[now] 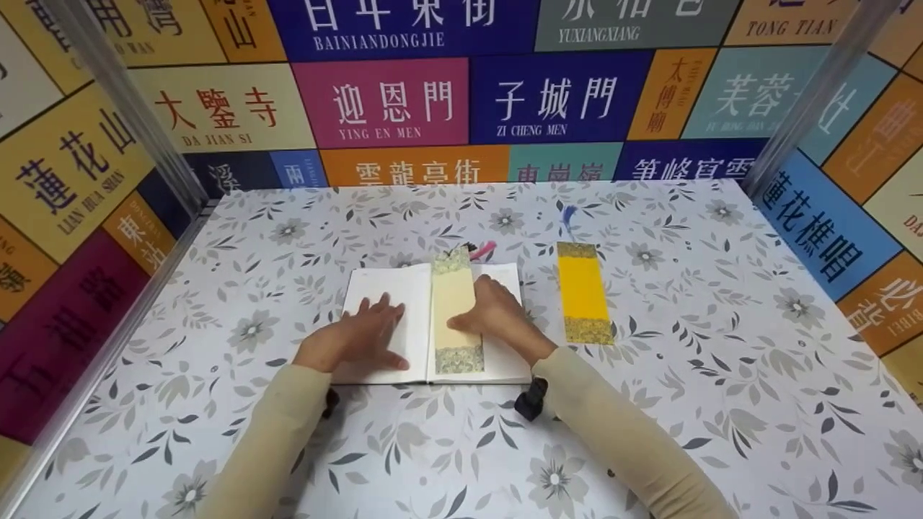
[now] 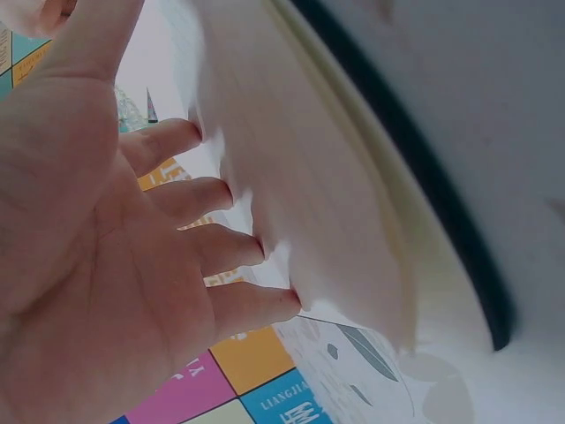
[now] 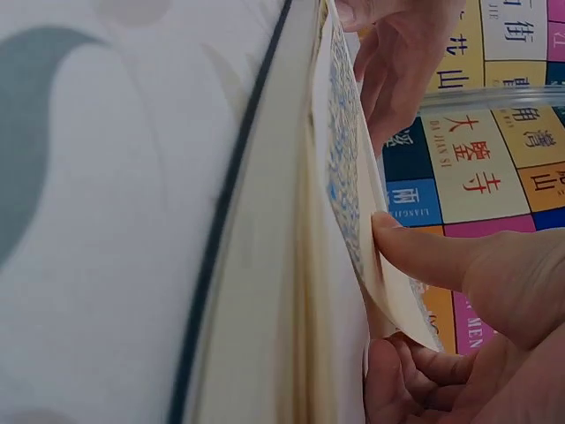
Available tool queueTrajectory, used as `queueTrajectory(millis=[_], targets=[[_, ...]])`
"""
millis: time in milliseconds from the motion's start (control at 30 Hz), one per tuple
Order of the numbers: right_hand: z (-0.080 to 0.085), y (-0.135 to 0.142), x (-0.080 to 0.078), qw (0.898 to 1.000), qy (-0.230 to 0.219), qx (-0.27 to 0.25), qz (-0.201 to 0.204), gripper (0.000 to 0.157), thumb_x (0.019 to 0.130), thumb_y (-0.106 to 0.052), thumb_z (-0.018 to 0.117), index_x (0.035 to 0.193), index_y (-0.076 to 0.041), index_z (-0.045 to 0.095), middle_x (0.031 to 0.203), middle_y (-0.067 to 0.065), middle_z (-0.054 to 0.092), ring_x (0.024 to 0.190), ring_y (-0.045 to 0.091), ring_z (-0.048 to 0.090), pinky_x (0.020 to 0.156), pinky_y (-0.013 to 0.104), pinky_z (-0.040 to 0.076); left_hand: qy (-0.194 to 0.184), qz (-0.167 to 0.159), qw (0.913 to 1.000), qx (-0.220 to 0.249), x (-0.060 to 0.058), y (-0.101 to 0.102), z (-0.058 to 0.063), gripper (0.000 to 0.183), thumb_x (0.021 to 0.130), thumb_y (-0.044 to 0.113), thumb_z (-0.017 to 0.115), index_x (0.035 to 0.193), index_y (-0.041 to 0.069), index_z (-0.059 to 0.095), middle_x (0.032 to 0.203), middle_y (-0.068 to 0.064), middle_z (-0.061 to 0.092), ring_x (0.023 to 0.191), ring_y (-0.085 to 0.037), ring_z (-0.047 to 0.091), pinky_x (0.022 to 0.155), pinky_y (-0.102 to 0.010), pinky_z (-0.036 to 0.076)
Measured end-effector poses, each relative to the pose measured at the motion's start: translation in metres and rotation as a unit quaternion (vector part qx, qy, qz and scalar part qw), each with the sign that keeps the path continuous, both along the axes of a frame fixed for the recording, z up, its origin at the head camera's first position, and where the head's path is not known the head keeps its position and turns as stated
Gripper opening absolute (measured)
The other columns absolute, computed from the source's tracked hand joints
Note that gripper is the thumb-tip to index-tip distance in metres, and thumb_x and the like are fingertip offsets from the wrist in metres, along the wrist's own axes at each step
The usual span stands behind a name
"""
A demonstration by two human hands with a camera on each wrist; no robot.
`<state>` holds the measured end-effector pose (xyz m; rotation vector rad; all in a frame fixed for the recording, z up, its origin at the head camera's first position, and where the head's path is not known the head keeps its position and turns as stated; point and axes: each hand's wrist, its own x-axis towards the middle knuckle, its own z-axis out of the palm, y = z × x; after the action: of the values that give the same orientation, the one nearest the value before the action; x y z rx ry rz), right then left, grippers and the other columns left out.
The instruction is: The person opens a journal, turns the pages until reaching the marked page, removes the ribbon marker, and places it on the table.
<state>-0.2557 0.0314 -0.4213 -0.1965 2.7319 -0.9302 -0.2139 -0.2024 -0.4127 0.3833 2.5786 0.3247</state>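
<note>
An open book [image 1: 360,288] with blank white pages lies on the table. Along its middle fold lies a cream bookmark [image 1: 451,297] with patterned ends, a pink tassel [image 1: 483,249] at its top. My left hand [image 1: 364,333] presses the left page with spread fingers; in the left wrist view those fingertips [image 2: 296,300] touch the paper. My right hand [image 1: 499,313] pinches the bookmark's right edge. In the right wrist view its thumb [image 3: 424,252] lies on the card and curled fingers [image 3: 410,375] sit at the edge, which lifts off the page there.
To the right of the book lies a yellow bookmark [image 1: 583,288] with gold patterned ends and a blue tassel [image 1: 569,218]. A floral cloth [image 1: 404,447] covers the table. Colourful panels with lettering [image 1: 389,101] stand at the back and both sides, with metal posts at the corners.
</note>
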Motion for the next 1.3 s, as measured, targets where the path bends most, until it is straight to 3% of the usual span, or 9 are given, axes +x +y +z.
queueTrajectory(millis=[67, 167, 267, 433, 667, 767, 933, 1133, 1300], targets=[[0.000, 0.002, 0.003, 1.000, -0.007, -0.020, 0.000, 0.057, 0.077, -0.030, 0.085, 0.116, -0.001, 0.055, 0.099, 0.013, 0.063, 0.081, 0.022, 0.055, 0.071, 0.035, 0.052, -0.004, 0.004, 0.9999, 0.008, 0.000, -0.001, 0.000, 0.105, 0.087, 0.053, 0.071, 0.161, 0.006, 0.013, 0.165, -0.029, -0.003, 0.151, -0.054, -0.002, 0.121, -0.070, 0.007], [0.000, 0.005, 0.005, 0.998, -0.019, -0.053, 0.000, 0.052, 0.082, -0.026, 0.081, 0.120, -0.002, 0.055, 0.104, 0.015, 0.066, 0.080, 0.020, 0.058, 0.066, 0.029, 0.050, 0.003, -0.005, 1.0000, 0.005, 0.000, 0.000, 0.000, 0.105, 0.088, 0.054, 0.070, 0.161, 0.004, 0.014, 0.165, -0.030, -0.001, 0.150, -0.056, 0.001, 0.120, -0.071, 0.009], [0.000, 0.007, 0.007, 0.997, -0.021, -0.069, 0.011, 0.055, 0.086, -0.022, 0.076, 0.131, -0.001, 0.054, 0.119, 0.019, 0.067, 0.097, 0.025, 0.063, 0.084, 0.035, 0.055, 0.005, -0.011, 0.9999, 0.001, 0.000, 0.000, 0.000, 0.105, 0.088, 0.054, 0.069, 0.161, 0.004, 0.013, 0.165, -0.030, -0.002, 0.150, -0.056, 0.001, 0.120, -0.072, 0.010], [0.005, 0.011, 0.011, 0.995, -0.031, -0.083, 0.037, 0.064, 0.093, -0.016, 0.064, 0.150, 0.000, 0.038, 0.143, 0.023, 0.056, 0.130, 0.034, 0.056, 0.113, 0.045, 0.044, 0.004, -0.007, 1.0000, 0.000, 0.000, 0.000, 0.000, 0.104, 0.088, 0.054, 0.069, 0.161, 0.005, 0.013, 0.165, -0.029, -0.002, 0.151, -0.055, 0.000, 0.121, -0.071, 0.009], [0.021, 0.025, 0.006, 0.985, -0.051, -0.160, 0.036, 0.064, 0.094, -0.005, 0.047, 0.155, -0.003, 0.029, 0.130, 0.026, 0.061, 0.101, 0.025, 0.063, 0.087, 0.033, 0.053, 0.008, -0.003, 0.9999, 0.005, 0.002, 0.001, 0.000, 0.101, 0.089, 0.051, 0.069, 0.161, 0.005, 0.014, 0.166, -0.029, 0.000, 0.151, -0.054, 0.001, 0.121, -0.069, 0.010], [0.029, 0.036, -0.002, 0.983, -0.059, -0.173, 0.026, 0.065, 0.096, -0.006, 0.047, 0.158, -0.005, 0.025, 0.129, 0.028, 0.061, 0.094, 0.023, 0.062, 0.080, 0.030, 0.051, 0.008, 0.001, 0.9999, 0.006, 0.003, 0.001, 0.000, 0.100, 0.089, 0.050, 0.069, 0.161, 0.006, 0.015, 0.166, -0.028, -0.001, 0.152, -0.053, 0.001, 0.122, -0.068, 0.009], [0.042, 0.058, -0.021, 0.980, -0.071, -0.183, -0.009, 0.064, 0.100, -0.011, 0.053, 0.159, -0.009, 0.028, 0.137, 0.027, 0.057, 0.111, 0.031, 0.064, 0.093, 0.038, 0.054, 0.007, 0.001, 0.9999, 0.011, 0.004, 0.001, 0.001, 0.101, 0.088, 0.049, 0.071, 0.160, 0.005, 0.016, 0.166, -0.028, 0.000, 0.151, -0.054, 0.001, 0.122, -0.069, 0.010], [0.054, 0.089, -0.046, 0.983, -0.031, -0.172, -0.064, 0.056, 0.099, -0.015, 0.058, 0.152, -0.007, 0.042, 0.144, 0.024, 0.052, 0.130, 0.035, 0.055, 0.105, 0.045, 0.050, 0.007, 0.008, 0.9997, 0.023, 0.006, 0.000, 0.002, 0.100, 0.088, 0.047, 0.072, 0.160, 0.004, 0.016, 0.166, -0.027, 0.000, 0.152, -0.053, 0.001, 0.122, -0.068, 0.009], [0.066, 0.120, -0.067, 0.984, -0.010, -0.153, -0.087, 0.056, 0.102, -0.011, 0.051, 0.155, -0.005, 0.035, 0.152, 0.025, 0.044, 0.139, 0.037, 0.046, 0.112, 0.047, 0.045, 0.009, 0.009, 0.9996, 0.023, 0.006, 0.000, 0.002, 0.100, 0.088, 0.048, 0.071, 0.161, 0.006, 0.016, 0.166, -0.026, 0.000, 0.152, -0.051, 0.001, 0.123, -0.067, 0.008]])
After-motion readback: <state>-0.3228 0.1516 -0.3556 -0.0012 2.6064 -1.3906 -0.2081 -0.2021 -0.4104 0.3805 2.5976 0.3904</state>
